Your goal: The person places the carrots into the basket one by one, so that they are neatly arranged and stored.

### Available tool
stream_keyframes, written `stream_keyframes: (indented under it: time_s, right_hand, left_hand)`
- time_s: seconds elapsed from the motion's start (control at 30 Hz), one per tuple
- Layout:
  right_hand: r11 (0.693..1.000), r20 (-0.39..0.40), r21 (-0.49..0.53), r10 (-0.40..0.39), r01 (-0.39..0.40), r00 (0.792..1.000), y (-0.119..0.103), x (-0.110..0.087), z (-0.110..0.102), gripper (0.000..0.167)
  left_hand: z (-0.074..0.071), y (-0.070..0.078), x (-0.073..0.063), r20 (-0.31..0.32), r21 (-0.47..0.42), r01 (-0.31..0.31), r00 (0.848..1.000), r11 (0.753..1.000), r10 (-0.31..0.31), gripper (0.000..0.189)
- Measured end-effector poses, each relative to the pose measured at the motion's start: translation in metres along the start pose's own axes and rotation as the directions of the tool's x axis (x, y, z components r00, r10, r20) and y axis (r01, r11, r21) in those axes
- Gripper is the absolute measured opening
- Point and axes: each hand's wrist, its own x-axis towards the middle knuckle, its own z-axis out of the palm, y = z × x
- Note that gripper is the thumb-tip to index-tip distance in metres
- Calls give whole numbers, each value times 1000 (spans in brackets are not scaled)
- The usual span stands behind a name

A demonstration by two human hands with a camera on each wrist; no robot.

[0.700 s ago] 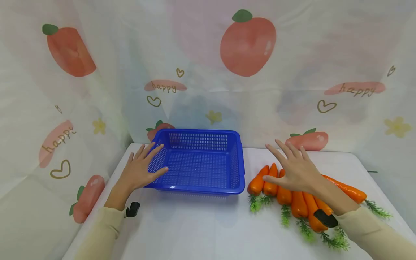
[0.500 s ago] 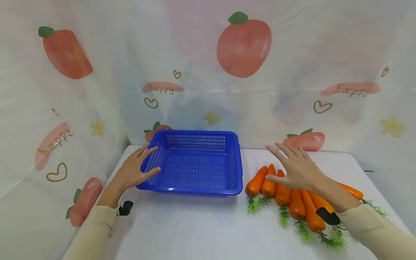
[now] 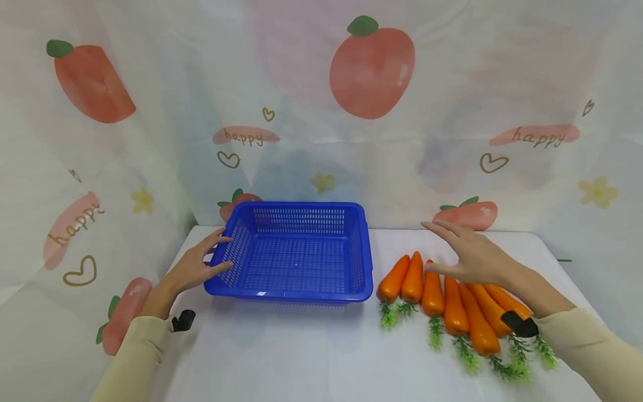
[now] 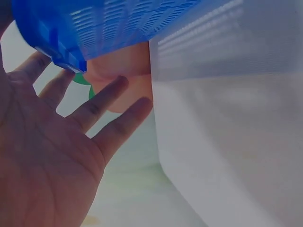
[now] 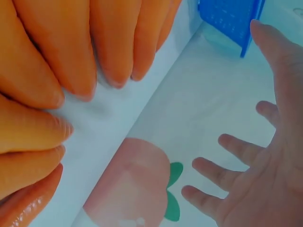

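Basket (image 3: 288, 295): glossy, smooth plastic. Carrots (image 3: 455, 308): smooth, shiny, plastic-looking. Table (image 3: 281, 352): smooth. Backdrop (image 3: 301, 67): matt, lightly creased. Sleeves (image 3: 133, 349): matt cloth.

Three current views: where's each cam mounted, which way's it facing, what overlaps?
Head: worn on the head, facing forward and down at the blue basket, carrots and white table; left hand, right hand and sleeves show.
Left wrist: on that wrist, looking past the left hand at the blue basket and white table.
Right wrist: on that wrist, looking past the right hand at the carrots and patterned backdrop.
Shared: blue basket in all three; carrots in head and right wrist.
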Motion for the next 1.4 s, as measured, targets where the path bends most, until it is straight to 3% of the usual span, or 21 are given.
stream_keyframes:
  time_s: [0.17,0.43,0.67,0.8,0.97,1.07,1.17,1.4]
  right_hand:
    - [988,52,154,9,-17,999,15,1,-9,90]
    - [938,203,316,82,-144,976,47,-11,-15,89]
    - [927,265,339,70,-161,962,89,-29,-10,83]
    - [933,306,321,59,-161,950,110,-42,-7,77]
    - [909,416,352,63,-225,907,133,-57,-3,73]
    - [894,474,358,76,-271,877,143,-65,-1,71]
    - [884,502,369,70,-287,862,149,-73,1,70]
    - [861,516,402,69,-312,854,158,-85,2,67]
  left_hand:
    - [0,-10,1,-4,-80,-18,1000,997,18,59]
    - [-3,-23,2,25,-256,-71,996,964,80,54]
    - [-2,-28,3,30,-342,-104,992,934,121,55]
    - [-1,-31,2,38,-385,-92,993,918,116,56]
    - [2,-34,0,63,-478,-43,995,878,83,57]
    - [4,-35,0,59,-526,-33,995,850,75,57]
    - [6,-34,0,46,-540,-32,997,841,68,57]
    - [8,-35,-1,29,-559,-25,998,829,50,55]
